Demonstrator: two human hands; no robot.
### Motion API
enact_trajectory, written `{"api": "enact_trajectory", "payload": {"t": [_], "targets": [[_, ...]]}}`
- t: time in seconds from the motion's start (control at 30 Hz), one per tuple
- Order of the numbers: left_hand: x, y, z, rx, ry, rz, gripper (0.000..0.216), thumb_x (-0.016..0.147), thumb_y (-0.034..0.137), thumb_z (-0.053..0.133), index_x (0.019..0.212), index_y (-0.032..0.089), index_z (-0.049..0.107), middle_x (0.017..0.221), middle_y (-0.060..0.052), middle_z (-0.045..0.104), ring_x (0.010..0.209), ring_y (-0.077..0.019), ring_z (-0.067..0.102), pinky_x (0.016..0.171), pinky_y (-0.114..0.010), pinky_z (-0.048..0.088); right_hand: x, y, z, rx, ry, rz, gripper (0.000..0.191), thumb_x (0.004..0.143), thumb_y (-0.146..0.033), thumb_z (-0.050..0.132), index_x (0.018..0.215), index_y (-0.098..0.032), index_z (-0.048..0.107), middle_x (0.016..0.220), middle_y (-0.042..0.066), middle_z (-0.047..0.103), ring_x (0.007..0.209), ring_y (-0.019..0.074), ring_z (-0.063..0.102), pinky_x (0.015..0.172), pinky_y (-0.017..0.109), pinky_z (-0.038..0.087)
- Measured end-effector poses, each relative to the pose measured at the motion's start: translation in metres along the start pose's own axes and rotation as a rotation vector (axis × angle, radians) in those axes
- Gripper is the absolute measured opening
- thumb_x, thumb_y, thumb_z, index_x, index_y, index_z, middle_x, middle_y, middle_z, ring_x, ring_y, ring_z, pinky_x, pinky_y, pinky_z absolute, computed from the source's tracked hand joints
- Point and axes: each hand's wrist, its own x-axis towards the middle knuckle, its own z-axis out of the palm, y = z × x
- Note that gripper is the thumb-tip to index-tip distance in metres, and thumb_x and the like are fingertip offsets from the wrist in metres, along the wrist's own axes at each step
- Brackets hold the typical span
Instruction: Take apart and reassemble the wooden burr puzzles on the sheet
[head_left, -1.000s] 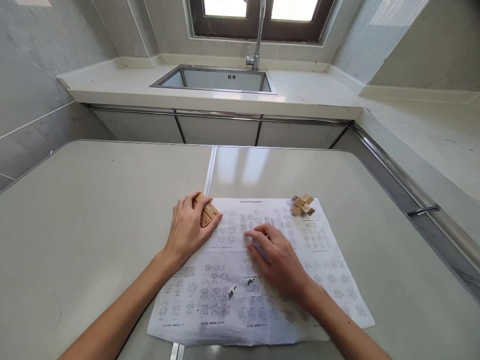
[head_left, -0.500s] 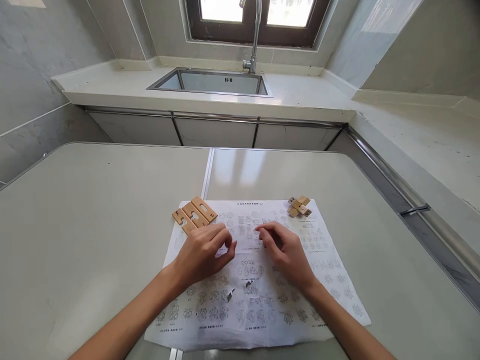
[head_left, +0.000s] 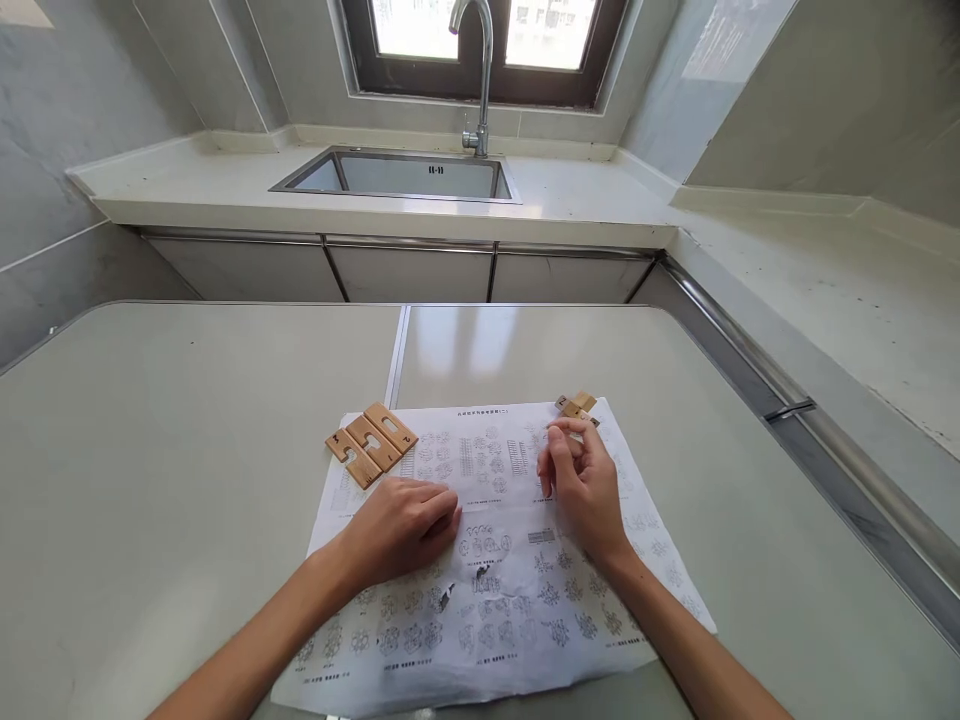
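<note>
A white printed sheet (head_left: pixel 495 580) full of small diagrams lies on the pale table (head_left: pixel 187 420). Three flat notched wooden pieces (head_left: pixel 371 443) lie side by side at the sheet's far left corner. A small cluster of wooden pieces (head_left: pixel 576 405) sits at its far right corner. My left hand (head_left: pixel 409 525) rests on the sheet with fingers curled down, apart from the three pieces. My right hand (head_left: pixel 581 480) is raised just short of the small cluster, fingers curled loosely; I see nothing in it.
Beyond the table a counter holds a steel sink (head_left: pixel 394 175) with a curved tap (head_left: pixel 476 70) under a window. A metal rail (head_left: pixel 795 410) runs along the counter on the right. A seam (head_left: pixel 396 350) splits the table top.
My left hand let go of the three wooden pieces and drew back onto the sheet. My right hand moved up and to the right, close to the small cluster. The view tilted upward.
</note>
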Motion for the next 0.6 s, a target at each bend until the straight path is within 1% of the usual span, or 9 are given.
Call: {"api": "enact_trajectory", "payload": {"t": [0.1, 0.2, 0.27, 0.43, 0.5, 0.6], "targets": [[0.0, 0.0, 0.0, 0.007, 0.002, -0.007, 0.037, 0.101, 0.013, 0.049, 0.067, 0.022, 0.035, 0.056, 0.007, 0.039, 0.05, -0.0126, 0.029, 0.05, -0.03, 0.027, 0.003, 0.001, -0.002, -0.003, 0.091, -0.004, 0.026, 0.105, -0.051, 0.058, 0.112, -0.027, 0.054, 0.061, -0.008, 0.062, 0.046, 0.0124, 0.052, 0.052, 0.025, 0.047], [0.001, 0.0, -0.002, 0.011, -0.011, -0.014, 0.037, 0.101, 0.014, 0.049, 0.068, 0.023, 0.036, 0.057, 0.007, 0.039, 0.05, -0.0127, 0.029, 0.049, -0.03, 0.029, 0.007, 0.002, -0.004, 0.006, 0.159, 0.012, 0.028, 0.103, -0.051, 0.059, 0.115, -0.028, 0.051, 0.058, -0.009, 0.061, 0.042, 0.0121, 0.05, 0.047, 0.023, 0.045], [0.002, 0.001, -0.003, 0.014, -0.018, -0.024, 0.037, 0.101, 0.015, 0.049, 0.067, 0.023, 0.037, 0.057, 0.007, 0.04, 0.05, -0.0125, 0.03, 0.049, -0.03, 0.029, 0.01, 0.002, -0.006, 0.026, 0.179, 0.035, 0.03, 0.102, -0.052, 0.061, 0.117, -0.028, 0.05, 0.058, -0.01, 0.061, 0.04, 0.0122, 0.051, 0.045, 0.023, 0.045], [0.004, 0.0, -0.004, 0.013, -0.028, -0.038, 0.037, 0.102, 0.016, 0.049, 0.068, 0.023, 0.037, 0.057, 0.007, 0.04, 0.049, -0.0121, 0.032, 0.049, -0.029, 0.028, 0.016, 0.004, -0.01, 0.084, 0.162, 0.095, 0.038, 0.1, -0.054, 0.064, 0.122, -0.027, 0.049, 0.058, -0.01, 0.062, 0.04, 0.0126, 0.055, 0.043, 0.022, 0.047], [0.004, 0.0, -0.004, 0.009, -0.028, -0.04, 0.037, 0.102, 0.016, 0.049, 0.068, 0.022, 0.036, 0.057, 0.007, 0.04, 0.049, -0.0119, 0.032, 0.05, -0.029, 0.027, 0.018, 0.005, -0.011, 0.095, 0.148, 0.108, 0.041, 0.099, -0.055, 0.064, 0.124, -0.027, 0.048, 0.061, -0.008, 0.064, 0.04, 0.0131, 0.057, 0.042, 0.022, 0.048], [0.003, -0.001, -0.003, 0.008, -0.021, -0.043, 0.038, 0.102, 0.016, 0.049, 0.068, 0.022, 0.035, 0.056, 0.007, 0.04, 0.049, -0.0114, 0.032, 0.05, -0.028, 0.027, 0.021, 0.007, -0.013, 0.103, 0.132, 0.12, 0.046, 0.097, -0.057, 0.065, 0.127, -0.026, 0.047, 0.068, -0.005, 0.07, 0.041, 0.0139, 0.062, 0.038, 0.021, 0.044]]}}
